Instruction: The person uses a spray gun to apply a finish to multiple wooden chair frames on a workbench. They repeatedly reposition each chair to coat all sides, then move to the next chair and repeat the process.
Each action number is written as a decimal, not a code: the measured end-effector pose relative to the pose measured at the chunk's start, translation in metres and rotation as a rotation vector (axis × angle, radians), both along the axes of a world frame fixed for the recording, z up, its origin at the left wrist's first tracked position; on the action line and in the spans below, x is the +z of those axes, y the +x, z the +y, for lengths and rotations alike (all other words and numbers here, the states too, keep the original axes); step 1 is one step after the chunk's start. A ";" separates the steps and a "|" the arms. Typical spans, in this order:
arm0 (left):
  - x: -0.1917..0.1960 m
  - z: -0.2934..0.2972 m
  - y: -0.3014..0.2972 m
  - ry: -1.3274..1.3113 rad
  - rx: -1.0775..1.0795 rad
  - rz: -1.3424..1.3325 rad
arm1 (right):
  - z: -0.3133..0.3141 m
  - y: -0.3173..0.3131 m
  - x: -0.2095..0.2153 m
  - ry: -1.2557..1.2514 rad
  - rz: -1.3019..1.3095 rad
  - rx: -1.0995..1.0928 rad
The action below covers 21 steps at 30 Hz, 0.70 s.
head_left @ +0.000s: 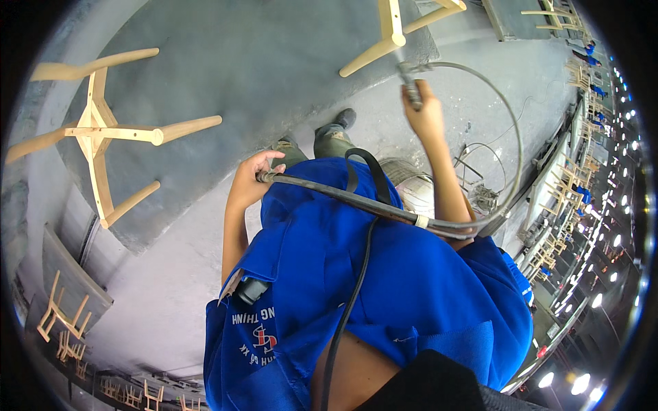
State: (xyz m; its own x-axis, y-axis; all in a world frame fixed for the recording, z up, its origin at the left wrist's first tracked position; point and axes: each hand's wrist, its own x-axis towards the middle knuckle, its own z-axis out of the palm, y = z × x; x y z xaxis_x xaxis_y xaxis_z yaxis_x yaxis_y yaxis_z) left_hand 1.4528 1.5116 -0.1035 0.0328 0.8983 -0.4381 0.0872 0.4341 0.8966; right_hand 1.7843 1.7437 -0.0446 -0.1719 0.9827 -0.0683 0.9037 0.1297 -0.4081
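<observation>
My right hand (426, 115) is stretched forward and grips a metal air or spray gun (410, 83). Its nozzle points at the leg of a pale wooden chair frame (393, 33) lying upturned on a grey platform (260, 61). My left hand (252, 175) is closed around the dark hose (356, 202) that crosses my blue shirt. The hose loops out to the right (515, 144) and back to the gun. My shoes (343, 118) stand at the platform's edge.
A second upturned wooden chair frame (103, 130) lies on the platform at the left. A round pale container (411, 183) stands by my feet. Rows of chair frames (558, 198) line the right side, with people in blue (591, 60) beyond. More chairs (62, 322) stand lower left.
</observation>
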 end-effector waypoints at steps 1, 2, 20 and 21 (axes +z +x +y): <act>-0.002 -0.005 -0.008 -0.004 0.026 -0.021 | -0.004 -0.012 -0.021 -0.086 -0.089 0.004; -0.004 -0.012 -0.015 -0.006 0.056 -0.040 | -0.009 -0.021 -0.044 -0.128 -0.128 0.041; -0.021 -0.007 -0.056 0.079 0.135 -0.166 | 0.044 -0.093 0.044 0.190 -0.045 0.006; -0.020 -0.003 -0.058 0.081 0.137 -0.166 | 0.050 -0.101 0.060 0.221 0.019 0.006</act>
